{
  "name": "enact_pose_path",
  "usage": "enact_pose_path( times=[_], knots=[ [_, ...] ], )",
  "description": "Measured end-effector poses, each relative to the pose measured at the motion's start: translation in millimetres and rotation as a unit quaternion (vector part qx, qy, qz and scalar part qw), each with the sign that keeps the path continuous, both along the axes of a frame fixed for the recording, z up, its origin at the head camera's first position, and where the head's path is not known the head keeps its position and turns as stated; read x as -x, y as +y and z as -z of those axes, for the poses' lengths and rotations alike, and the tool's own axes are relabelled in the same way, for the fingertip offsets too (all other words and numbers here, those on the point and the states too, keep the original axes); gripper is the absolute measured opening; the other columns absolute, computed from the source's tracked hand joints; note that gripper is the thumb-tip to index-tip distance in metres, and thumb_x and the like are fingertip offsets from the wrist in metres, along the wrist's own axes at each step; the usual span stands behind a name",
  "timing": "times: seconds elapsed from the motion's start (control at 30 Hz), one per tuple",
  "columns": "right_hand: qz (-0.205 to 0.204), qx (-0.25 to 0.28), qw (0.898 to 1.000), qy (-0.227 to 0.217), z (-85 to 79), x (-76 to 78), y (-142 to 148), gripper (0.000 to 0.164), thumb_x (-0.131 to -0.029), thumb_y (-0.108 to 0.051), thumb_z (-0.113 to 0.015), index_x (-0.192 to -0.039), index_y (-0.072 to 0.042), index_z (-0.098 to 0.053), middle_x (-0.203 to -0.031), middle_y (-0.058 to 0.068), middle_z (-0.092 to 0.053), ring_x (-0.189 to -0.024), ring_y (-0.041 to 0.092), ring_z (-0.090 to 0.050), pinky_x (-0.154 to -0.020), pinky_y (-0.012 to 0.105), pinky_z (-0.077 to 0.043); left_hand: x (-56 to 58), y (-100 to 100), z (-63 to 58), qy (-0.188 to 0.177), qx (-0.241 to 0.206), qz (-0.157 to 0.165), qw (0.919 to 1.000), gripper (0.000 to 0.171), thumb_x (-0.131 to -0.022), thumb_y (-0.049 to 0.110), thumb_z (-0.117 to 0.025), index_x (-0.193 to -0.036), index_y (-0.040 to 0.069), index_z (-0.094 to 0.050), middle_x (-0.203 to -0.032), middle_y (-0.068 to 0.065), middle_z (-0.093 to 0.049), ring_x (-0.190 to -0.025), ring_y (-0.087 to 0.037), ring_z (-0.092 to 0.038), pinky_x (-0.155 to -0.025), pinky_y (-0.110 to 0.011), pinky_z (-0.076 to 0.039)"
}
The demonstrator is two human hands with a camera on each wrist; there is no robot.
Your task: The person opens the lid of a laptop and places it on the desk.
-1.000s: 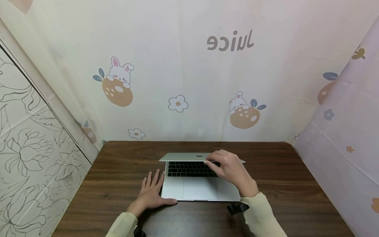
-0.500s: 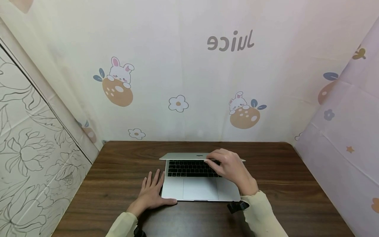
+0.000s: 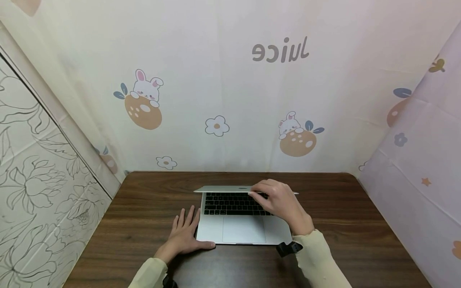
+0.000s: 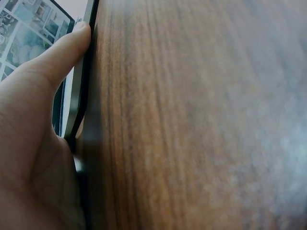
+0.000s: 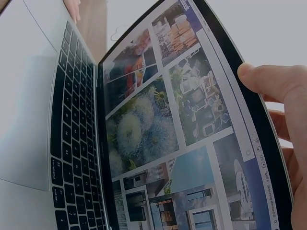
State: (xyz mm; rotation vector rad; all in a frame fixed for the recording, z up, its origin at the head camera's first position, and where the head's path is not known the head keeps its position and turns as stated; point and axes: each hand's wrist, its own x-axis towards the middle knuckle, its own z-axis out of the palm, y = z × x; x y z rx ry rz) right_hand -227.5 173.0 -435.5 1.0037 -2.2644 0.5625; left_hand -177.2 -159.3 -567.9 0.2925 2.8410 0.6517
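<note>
right hand (image 3: 279, 202) on the lid (image 3: 219, 189), left hand (image 3: 183, 238) at the corner

your laptop (image 3: 210, 232) sits on the desk (image 3: 335, 228) between your hands, its front edge toward you. the lid tilts well forward over the keys (image 3: 230, 206), so the head view shows its outer face and logo (image 3: 243, 188); the trackpad (image 3: 243, 230) lies in front. your right hand clamps the lid's free edge, right of its middle: in the right wrist view your right thumb (image 5: 261, 79) rests on the dark border of the screen (image 5: 144, 115) and the fingers (image 5: 278, 120) are behind it. the screen is lit with a grid of pictures, flowers and a building among them. your left hand's fingers stand apart, straight and spread beside the laptop's left edge, with your left thumb (image 3: 205, 245) out along the front corner. the left wrist view cuts off most of that hand, so how hard the thumb bears on the edge is hard to say. pale sleeves (image 3: 320, 260) end at your wrists, with a black strap (image 3: 289, 249) at each. a pale curtain (image 3: 223, 72) printed with rabbits, fruit and flowers hangs behind the desk, and line-drawn blooms cover a panel (image 3: 32, 188) on your left.
</note>
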Motion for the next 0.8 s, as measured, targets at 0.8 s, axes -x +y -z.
enact_pose_path(
  times=[0.8],
  knots=[
    [0.007, -0.004, 1.000, -0.010, -7.7, 9.1, 0.3, 0.010, -0.089, -0.022, -0.081, -0.095, -0.014, -0.081, -0.089, -0.001, -0.078, -0.077, 0.012, -0.073, -0.065, 0.032, -0.060, -3.0, 2.6, -15.8, -0.008, 0.011, 0.008, 0.9999, 0.131, -0.069, 0.087, -0.069, -0.166, 0.015, -0.018, -0.174, -0.015, -0.005, -0.158, -0.047, 0.002, -0.125, -0.066, -0.003]
  ],
)
